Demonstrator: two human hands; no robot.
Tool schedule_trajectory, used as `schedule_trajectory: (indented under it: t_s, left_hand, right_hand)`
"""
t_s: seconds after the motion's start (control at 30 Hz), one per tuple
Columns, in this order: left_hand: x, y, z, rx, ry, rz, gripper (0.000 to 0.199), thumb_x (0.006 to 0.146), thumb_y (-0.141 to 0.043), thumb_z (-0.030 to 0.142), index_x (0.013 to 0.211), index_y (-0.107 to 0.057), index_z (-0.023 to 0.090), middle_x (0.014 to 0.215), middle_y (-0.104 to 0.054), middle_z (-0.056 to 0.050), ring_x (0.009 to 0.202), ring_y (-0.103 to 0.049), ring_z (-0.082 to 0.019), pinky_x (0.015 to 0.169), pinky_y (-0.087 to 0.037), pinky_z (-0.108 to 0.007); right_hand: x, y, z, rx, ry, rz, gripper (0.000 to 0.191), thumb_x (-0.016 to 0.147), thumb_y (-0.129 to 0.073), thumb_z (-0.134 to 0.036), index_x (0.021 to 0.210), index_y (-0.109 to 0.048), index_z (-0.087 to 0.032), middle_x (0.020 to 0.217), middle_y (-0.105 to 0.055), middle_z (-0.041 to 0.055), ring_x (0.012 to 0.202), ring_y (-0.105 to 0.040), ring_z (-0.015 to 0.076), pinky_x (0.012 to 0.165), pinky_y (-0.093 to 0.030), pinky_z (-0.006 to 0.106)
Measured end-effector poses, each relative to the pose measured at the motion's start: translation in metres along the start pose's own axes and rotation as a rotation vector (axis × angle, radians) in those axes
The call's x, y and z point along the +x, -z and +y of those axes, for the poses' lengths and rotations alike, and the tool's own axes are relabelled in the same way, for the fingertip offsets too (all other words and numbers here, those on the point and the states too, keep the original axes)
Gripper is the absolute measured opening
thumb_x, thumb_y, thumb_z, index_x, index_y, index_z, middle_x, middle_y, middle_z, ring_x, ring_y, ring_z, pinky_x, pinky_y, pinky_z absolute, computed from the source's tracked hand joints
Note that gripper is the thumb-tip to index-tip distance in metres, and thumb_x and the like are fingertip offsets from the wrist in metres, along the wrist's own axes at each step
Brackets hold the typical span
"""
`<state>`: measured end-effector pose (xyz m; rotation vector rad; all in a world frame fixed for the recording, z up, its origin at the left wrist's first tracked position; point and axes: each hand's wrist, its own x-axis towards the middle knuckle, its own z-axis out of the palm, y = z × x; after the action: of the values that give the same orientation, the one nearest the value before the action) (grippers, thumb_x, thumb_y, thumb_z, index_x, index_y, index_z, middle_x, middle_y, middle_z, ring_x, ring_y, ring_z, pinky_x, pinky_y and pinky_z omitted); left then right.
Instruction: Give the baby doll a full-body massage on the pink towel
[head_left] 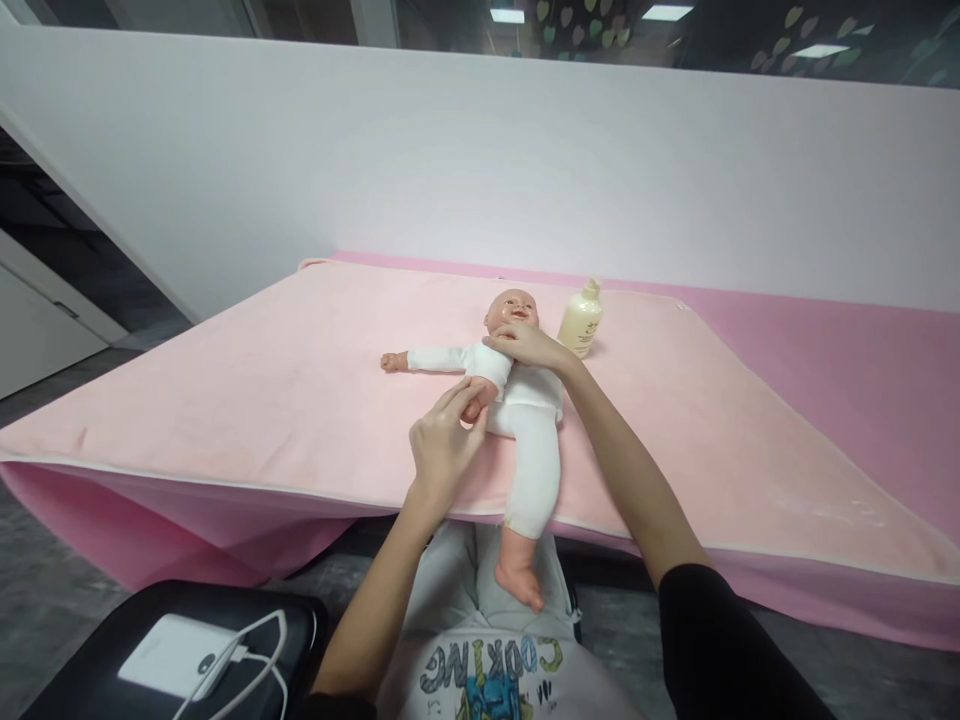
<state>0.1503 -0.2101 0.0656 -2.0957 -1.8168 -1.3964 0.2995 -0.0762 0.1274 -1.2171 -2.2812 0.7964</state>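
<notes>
Doll (536, 465): centre of frame, face up on tabletop (262, 390). Left hand (441, 445): grip closed on bent leg near foot. Right hand (526, 345): over upper body; clasp cannot be determined. Advisable: light, even hold, no twisting.

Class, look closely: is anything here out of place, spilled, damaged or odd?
The baby doll's straight leg overhangs the pink cover's near edge, its foot above the person's lap, oddly off the surface. No spill or damage is evident.
</notes>
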Motion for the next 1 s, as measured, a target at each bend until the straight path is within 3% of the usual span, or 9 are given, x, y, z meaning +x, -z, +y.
schedule_trajectory:
  t_s: [0.4, 0.57, 0.7, 0.83, 0.93, 1.0]
  left_hand:
    - [0.002, -0.001, -0.006, 0.056, 0.016, 0.075, 0.03, 0.079, -0.06, 0.024, 0.108, -0.066, 0.026, 0.114, -0.067, -0.002, 0.096, -0.066, -0.021, 0.081, -0.052, -0.03]
    - [-0.011, 0.001, -0.009, 0.055, 0.006, 0.1, 0.029, 0.082, -0.057, 0.025, 0.11, -0.065, 0.023, 0.115, -0.067, -0.004, 0.099, -0.066, -0.02, 0.079, -0.053, -0.028]
    - [-0.04, 0.018, -0.015, 0.089, 0.006, 0.1, 0.028, 0.083, -0.057, 0.026, 0.11, -0.065, 0.024, 0.115, -0.067, -0.005, 0.097, -0.067, -0.021, 0.076, -0.054, -0.028]
    - [-0.08, 0.05, -0.018, 0.12, 0.075, 0.045, 0.028, 0.083, -0.058, 0.029, 0.11, -0.065, 0.023, 0.113, -0.068, -0.005, 0.097, -0.067, -0.022, 0.079, -0.054, -0.03]
    - [-0.103, 0.072, -0.018, 0.131, 0.141, -0.044, 0.026, 0.081, -0.061, 0.034, 0.105, -0.067, 0.025, 0.109, -0.07, -0.003, 0.09, -0.069, -0.022, 0.072, -0.056, -0.029]
    - [-0.111, 0.082, -0.015, 0.115, 0.149, -0.113, 0.025, 0.081, -0.062, 0.037, 0.103, -0.068, 0.027, 0.108, -0.07, -0.002, 0.087, -0.07, -0.021, 0.062, -0.056, -0.026]
  right_hand:
    - [0.0, 0.001, -0.003, -0.012, -0.067, -0.009, 0.042, 0.083, -0.05, -0.056, 0.063, -0.043, -0.02, 0.059, -0.049, -0.0008, 0.052, -0.048, 0.0121, 0.053, -0.035, 0.026]
    - [-0.008, 0.023, 0.006, 0.276, -0.124, 0.015, 0.035, 0.075, -0.063, -0.051, 0.065, -0.055, -0.019, 0.053, -0.05, -0.0012, 0.042, -0.041, 0.0101, 0.042, -0.03, 0.024]
    - [-0.025, 0.063, 0.028, 0.715, -0.127, 0.26, 0.03, 0.071, -0.066, -0.047, 0.073, -0.059, -0.018, 0.049, -0.039, -0.0051, 0.042, -0.038, 0.0091, 0.04, -0.034, 0.022]
    - [-0.046, 0.101, 0.079, 1.018, -0.079, 0.616, 0.031, 0.078, -0.053, -0.049, 0.073, -0.058, -0.018, 0.047, -0.03, -0.0076, 0.04, -0.034, 0.0088, 0.047, -0.042, 0.026]
    - [-0.055, 0.106, 0.129, 1.162, -0.139, 0.84, 0.028, 0.083, -0.042, -0.04, 0.065, -0.052, -0.02, 0.048, -0.03, -0.0066, 0.041, -0.033, 0.0094, 0.051, -0.043, 0.029]
    - [-0.058, 0.096, 0.156, 1.105, -0.253, 0.963, 0.029, 0.083, -0.037, -0.03, 0.055, -0.042, -0.021, 0.046, -0.026, -0.0068, 0.041, -0.031, 0.0091, 0.053, -0.042, 0.03]
